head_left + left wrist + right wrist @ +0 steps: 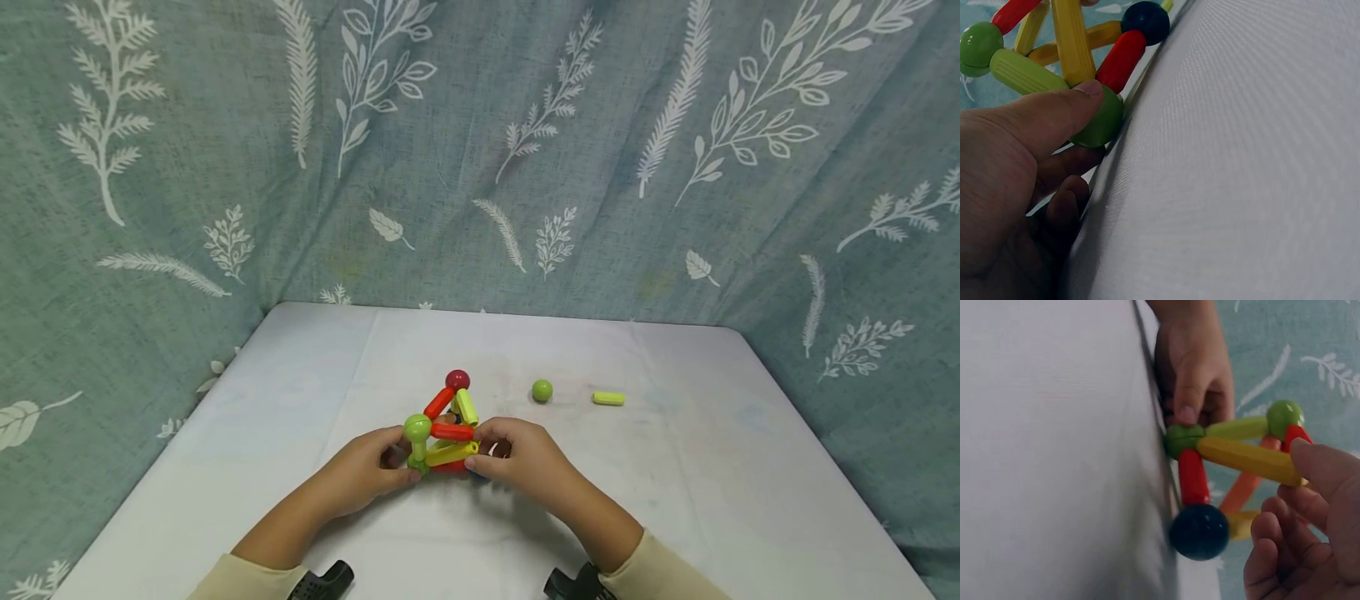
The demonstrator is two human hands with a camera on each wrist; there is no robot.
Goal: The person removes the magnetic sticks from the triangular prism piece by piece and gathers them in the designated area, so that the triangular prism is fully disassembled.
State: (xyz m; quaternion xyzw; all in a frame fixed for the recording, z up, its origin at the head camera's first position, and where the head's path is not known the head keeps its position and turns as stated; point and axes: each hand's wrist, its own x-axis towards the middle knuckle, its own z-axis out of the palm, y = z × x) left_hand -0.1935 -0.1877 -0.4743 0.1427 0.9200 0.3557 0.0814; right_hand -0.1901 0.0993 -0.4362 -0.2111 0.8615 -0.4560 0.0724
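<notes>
A frame of coloured magnetic rods and balls stands on the table between both hands. My left hand holds its lower green ball, thumb on top and fingers beneath. From that ball a yellow rod slants up, its far end pinched between thumb and fingers of my right hand. Above the lower ball is a lighter green ball, joined by a light green rod. A dark blue ball sits at the near right corner, partly hidden in the head view. A red ball tops the frame.
A loose green ball and a short yellow-green rod lie on the white table, right of and behind the frame. A leaf-patterned green cloth hangs around the table's back and sides.
</notes>
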